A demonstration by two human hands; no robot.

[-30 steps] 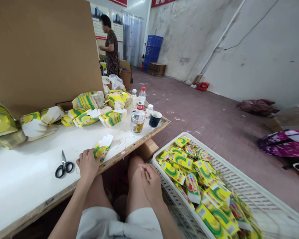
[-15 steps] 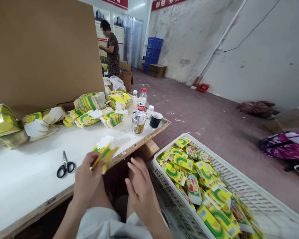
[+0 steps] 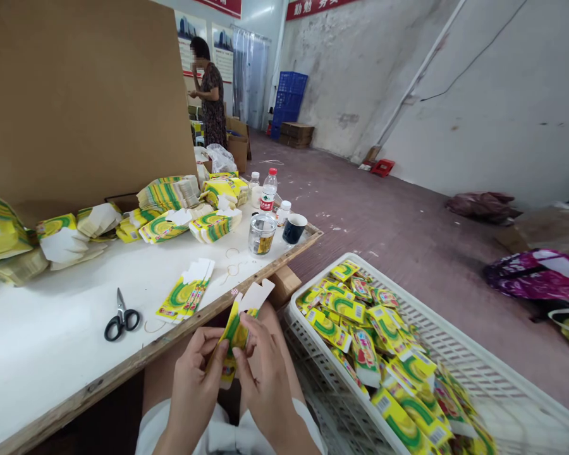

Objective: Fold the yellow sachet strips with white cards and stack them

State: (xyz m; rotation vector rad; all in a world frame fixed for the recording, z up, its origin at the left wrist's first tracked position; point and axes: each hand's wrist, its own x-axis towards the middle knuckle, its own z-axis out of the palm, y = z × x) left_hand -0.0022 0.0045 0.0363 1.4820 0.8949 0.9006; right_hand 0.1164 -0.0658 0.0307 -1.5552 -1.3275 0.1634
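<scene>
Over my lap I hold a flat yellow-green carton [image 3: 241, 319] with white flaps, tilted upward. My left hand [image 3: 193, 379] grips its lower left side with the fingers curled round it. My right hand [image 3: 264, 373] pinches its right edge with thumb and fingertips. A small stack of the same flat cartons [image 3: 186, 292] lies on the white table [image 3: 52, 328] near its front edge, just left of my hands. The white plastic crate [image 3: 469, 363] to my right holds several folded yellow-green boxes [image 3: 374, 341].
Scissors [image 3: 121, 316] lie on the table. Further back are piles of flat cartons [image 3: 171, 208], a glass jar [image 3: 262, 234], a dark cup [image 3: 294, 227], a water bottle [image 3: 268, 189] and a big cardboard sheet [image 3: 85, 95]. A person [image 3: 211, 91] stands far behind. Bags [image 3: 535, 278] lie on the floor at right.
My left hand lifted one carton off the table and brought it down over my lap. My right hand rose from my knee and took hold of it. The stack stays on the table.
</scene>
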